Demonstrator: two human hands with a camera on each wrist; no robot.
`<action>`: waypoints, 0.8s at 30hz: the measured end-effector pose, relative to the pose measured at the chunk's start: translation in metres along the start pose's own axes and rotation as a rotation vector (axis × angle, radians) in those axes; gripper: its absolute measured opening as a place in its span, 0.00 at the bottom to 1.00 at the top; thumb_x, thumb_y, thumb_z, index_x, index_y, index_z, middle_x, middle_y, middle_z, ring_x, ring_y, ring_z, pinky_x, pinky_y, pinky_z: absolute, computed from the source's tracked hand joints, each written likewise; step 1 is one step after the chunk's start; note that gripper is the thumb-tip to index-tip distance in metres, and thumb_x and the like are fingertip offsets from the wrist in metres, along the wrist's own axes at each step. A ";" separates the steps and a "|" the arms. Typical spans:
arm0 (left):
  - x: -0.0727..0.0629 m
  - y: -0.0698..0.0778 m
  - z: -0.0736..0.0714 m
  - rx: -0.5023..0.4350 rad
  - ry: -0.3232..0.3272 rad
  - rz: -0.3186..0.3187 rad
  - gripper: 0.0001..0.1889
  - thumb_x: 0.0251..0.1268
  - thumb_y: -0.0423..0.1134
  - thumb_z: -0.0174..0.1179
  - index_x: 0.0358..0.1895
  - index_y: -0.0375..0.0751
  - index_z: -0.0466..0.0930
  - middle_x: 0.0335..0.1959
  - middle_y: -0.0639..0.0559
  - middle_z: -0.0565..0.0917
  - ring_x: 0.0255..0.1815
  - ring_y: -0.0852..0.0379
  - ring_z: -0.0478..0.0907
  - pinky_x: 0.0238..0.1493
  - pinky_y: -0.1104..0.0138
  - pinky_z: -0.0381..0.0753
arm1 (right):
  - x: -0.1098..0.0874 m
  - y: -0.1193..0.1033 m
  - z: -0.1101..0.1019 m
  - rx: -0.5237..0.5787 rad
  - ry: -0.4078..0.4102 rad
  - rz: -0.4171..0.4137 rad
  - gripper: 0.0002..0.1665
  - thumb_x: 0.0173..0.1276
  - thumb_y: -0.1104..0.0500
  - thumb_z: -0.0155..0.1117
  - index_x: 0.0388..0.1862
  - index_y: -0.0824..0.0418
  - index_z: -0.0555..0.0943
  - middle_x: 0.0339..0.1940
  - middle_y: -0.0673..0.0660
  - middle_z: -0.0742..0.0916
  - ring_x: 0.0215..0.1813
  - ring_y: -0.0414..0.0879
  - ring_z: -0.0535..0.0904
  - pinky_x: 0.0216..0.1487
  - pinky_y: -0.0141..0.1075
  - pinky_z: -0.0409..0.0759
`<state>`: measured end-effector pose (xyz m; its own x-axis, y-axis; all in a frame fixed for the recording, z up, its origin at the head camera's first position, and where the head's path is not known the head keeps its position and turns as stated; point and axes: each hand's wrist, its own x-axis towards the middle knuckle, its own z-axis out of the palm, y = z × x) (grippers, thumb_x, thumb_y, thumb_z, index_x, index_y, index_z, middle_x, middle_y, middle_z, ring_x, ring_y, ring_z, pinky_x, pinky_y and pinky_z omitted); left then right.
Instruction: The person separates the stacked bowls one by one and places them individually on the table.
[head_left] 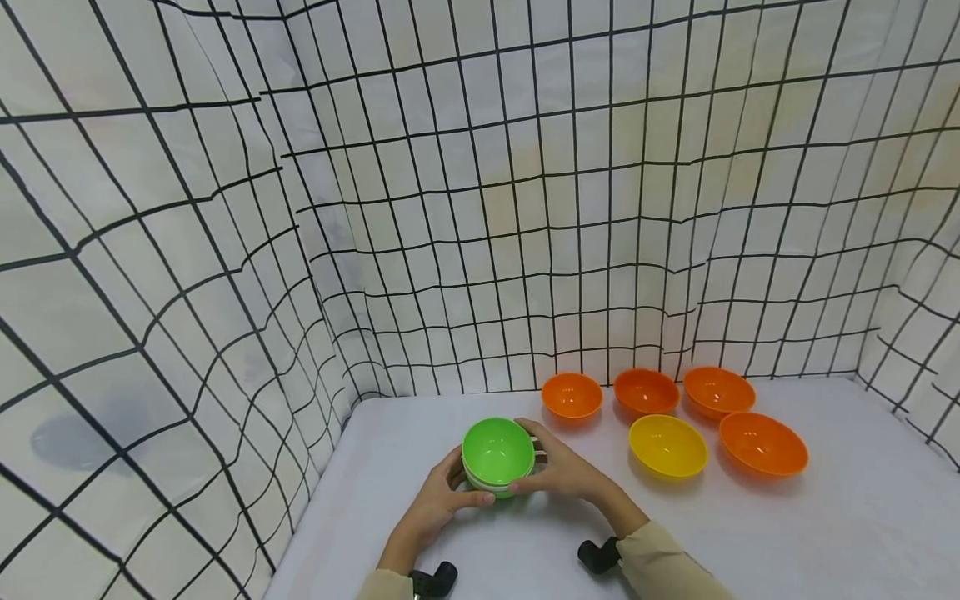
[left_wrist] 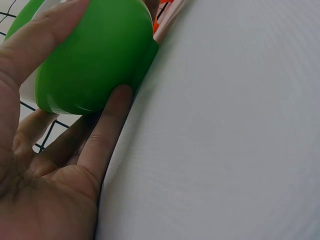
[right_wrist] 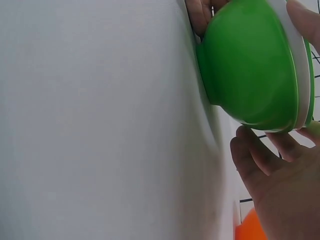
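Observation:
A stack of nested bowls stands upright between the two hands in the head view, its base right at the white tabletop. The top one is a green bowl (head_left: 498,450); beneath it shows the rim of a white bowl (right_wrist: 300,75), and under that another green bowl (right_wrist: 250,65). My left hand (head_left: 442,500) grips the stack's left side, thumb near the front rim and fingers (left_wrist: 107,125) around the lower wall. From the right, my right hand (head_left: 558,467) holds it, thumb at the front and fingers (right_wrist: 255,152) spread behind the side.
To the right on the white table (head_left: 525,550) sit a yellow bowl (head_left: 668,447) and several orange bowls, among them a small one (head_left: 572,397) nearest the stack and a large one (head_left: 763,445) farthest right. Black netting (head_left: 480,208) over white cloth walls the back and sides.

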<state>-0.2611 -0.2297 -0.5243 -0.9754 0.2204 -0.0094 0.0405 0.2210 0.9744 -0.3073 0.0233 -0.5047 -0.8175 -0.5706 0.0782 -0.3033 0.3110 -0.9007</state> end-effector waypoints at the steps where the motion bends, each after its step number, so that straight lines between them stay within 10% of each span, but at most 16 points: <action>1: 0.000 0.000 0.000 0.000 -0.001 -0.002 0.53 0.50 0.43 0.80 0.80 0.54 0.59 0.80 0.46 0.66 0.81 0.37 0.60 0.82 0.42 0.57 | 0.000 -0.001 0.001 0.004 0.002 0.008 0.64 0.53 0.42 0.82 0.83 0.50 0.55 0.78 0.56 0.71 0.75 0.58 0.69 0.76 0.59 0.71; 24: -0.001 0.004 0.001 -0.019 0.002 0.012 0.51 0.51 0.38 0.79 0.80 0.51 0.60 0.79 0.45 0.67 0.80 0.39 0.62 0.83 0.44 0.58 | 0.001 -0.006 0.010 0.022 0.061 0.009 0.67 0.50 0.42 0.84 0.82 0.52 0.55 0.75 0.56 0.73 0.73 0.56 0.71 0.76 0.67 0.65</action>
<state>-0.2600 -0.2282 -0.5206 -0.9753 0.2207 0.0033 0.0485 0.1998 0.9786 -0.3014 0.0130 -0.5031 -0.8487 -0.5202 0.0956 -0.2857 0.2987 -0.9106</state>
